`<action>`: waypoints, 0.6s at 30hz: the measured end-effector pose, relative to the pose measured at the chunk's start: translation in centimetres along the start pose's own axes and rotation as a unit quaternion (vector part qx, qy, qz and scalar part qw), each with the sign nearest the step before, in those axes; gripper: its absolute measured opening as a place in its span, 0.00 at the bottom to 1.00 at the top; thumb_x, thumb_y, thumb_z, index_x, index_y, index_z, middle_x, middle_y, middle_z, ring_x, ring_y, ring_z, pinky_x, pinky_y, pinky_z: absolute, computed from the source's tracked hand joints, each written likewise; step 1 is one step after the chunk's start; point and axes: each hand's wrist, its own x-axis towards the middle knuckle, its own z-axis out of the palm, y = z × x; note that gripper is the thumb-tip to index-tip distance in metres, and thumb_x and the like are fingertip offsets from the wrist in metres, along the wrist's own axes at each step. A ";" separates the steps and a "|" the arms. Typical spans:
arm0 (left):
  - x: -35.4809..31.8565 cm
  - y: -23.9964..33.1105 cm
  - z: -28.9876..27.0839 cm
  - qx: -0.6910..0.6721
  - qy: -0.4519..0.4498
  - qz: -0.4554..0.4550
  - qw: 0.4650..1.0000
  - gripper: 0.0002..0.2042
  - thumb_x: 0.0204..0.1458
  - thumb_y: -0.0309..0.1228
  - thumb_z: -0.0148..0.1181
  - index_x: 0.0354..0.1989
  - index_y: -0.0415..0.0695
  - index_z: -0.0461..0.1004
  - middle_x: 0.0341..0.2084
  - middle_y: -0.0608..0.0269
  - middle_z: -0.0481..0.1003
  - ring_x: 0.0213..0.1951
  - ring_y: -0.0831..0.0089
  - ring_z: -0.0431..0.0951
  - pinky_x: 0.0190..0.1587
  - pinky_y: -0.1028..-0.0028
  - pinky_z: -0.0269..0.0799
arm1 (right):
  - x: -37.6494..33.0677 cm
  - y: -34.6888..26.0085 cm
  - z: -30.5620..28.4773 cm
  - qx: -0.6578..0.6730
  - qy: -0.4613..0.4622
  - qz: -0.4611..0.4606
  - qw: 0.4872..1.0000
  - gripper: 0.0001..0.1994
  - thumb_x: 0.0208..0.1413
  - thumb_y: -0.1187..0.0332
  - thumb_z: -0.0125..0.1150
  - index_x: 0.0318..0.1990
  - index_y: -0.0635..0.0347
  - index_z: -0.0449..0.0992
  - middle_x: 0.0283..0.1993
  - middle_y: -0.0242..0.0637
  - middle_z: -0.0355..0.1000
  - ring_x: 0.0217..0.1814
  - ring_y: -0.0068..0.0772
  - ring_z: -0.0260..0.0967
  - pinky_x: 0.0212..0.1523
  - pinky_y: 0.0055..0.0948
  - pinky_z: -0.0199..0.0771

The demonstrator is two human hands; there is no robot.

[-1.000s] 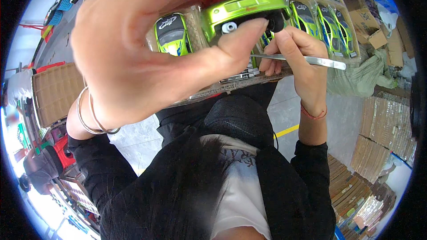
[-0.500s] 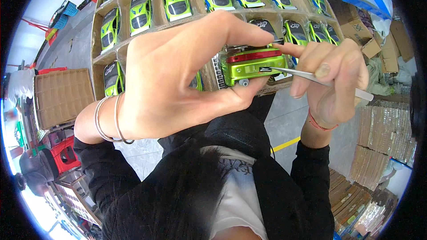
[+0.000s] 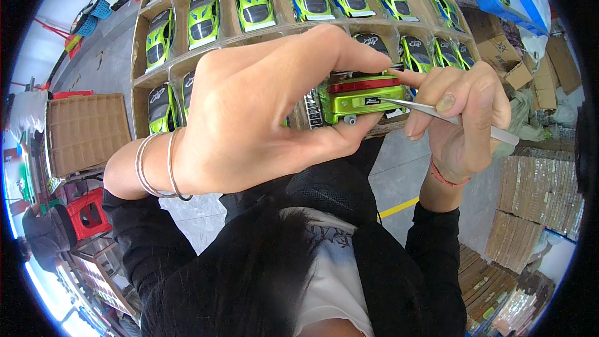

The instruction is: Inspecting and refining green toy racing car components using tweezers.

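One green toy car point(image 3: 340, 111) is in the left hand point(image 3: 262, 112), thumb and forefinger clamped round it, over the near edge of the tray point(image 3: 181, 62). Right hand point(image 3: 471, 109) has tweezers point(image 3: 430, 111) pinched, tip at the little black label point(image 3: 372, 101); can't quite tell if they're touching tbh.

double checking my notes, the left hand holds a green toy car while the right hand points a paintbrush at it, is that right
Not quite: the tool is silver tweezers, not a paintbrush, as the head view shows. The left hand does hold the green toy car, and the right hand points the tool at it.
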 end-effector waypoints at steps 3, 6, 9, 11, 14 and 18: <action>-0.1 0.1 0.0 0.001 0.000 -0.005 1.000 0.22 0.44 0.20 0.72 0.49 0.32 0.74 0.43 0.52 0.80 0.45 0.71 0.81 0.49 0.72 0.76 | 0.0 0.0 0.1 0.000 0.004 0.009 1.000 0.19 0.71 0.58 0.36 0.30 0.59 0.64 0.18 0.43 0.65 0.15 0.30 0.63 0.47 0.50 0.78; -0.1 0.1 0.3 -0.015 0.013 -0.021 1.000 0.19 0.45 0.20 0.72 0.46 0.33 0.74 0.43 0.49 0.79 0.46 0.67 0.81 0.49 0.71 0.77 | 0.2 -0.1 0.2 -0.006 0.001 0.003 1.000 0.19 0.71 0.58 0.36 0.30 0.59 0.64 0.18 0.43 0.65 0.15 0.31 0.63 0.47 0.50 0.78; 0.1 -0.6 0.7 -0.047 0.046 0.031 0.997 0.16 0.44 0.19 0.72 0.42 0.34 0.74 0.42 0.43 0.79 0.45 0.60 0.82 0.47 0.69 0.78 | 0.3 -0.3 0.3 -0.005 0.005 0.016 1.000 0.19 0.71 0.58 0.36 0.30 0.59 0.64 0.18 0.43 0.65 0.15 0.31 0.63 0.47 0.50 0.78; 0.2 -1.1 0.5 0.003 0.051 0.128 0.990 0.15 0.42 0.17 0.72 0.38 0.36 0.74 0.40 0.37 0.79 0.45 0.55 0.82 0.43 0.67 0.79 | 0.4 -0.4 0.1 -0.020 -0.002 0.021 1.000 0.19 0.71 0.58 0.36 0.30 0.59 0.63 0.18 0.43 0.65 0.15 0.31 0.63 0.48 0.52 0.77; 0.4 -0.5 -0.1 0.022 -0.003 0.100 0.995 0.14 0.40 0.17 0.73 0.36 0.36 0.76 0.38 0.36 0.79 0.44 0.54 0.83 0.41 0.66 0.80 | 0.2 -0.5 -0.4 -0.012 -0.005 0.022 1.000 0.18 0.71 0.59 0.36 0.30 0.59 0.64 0.18 0.43 0.65 0.15 0.32 0.63 0.47 0.53 0.78; 2.4 0.0 -0.9 0.031 -0.053 0.115 0.991 0.13 0.41 0.17 0.72 0.36 0.35 0.77 0.38 0.39 0.79 0.44 0.55 0.83 0.41 0.67 0.80 | 0.5 -0.3 -2.4 0.048 0.010 0.000 0.999 0.17 0.71 0.60 0.36 0.30 0.59 0.64 0.20 0.40 0.64 0.21 0.32 0.66 0.50 0.52 0.76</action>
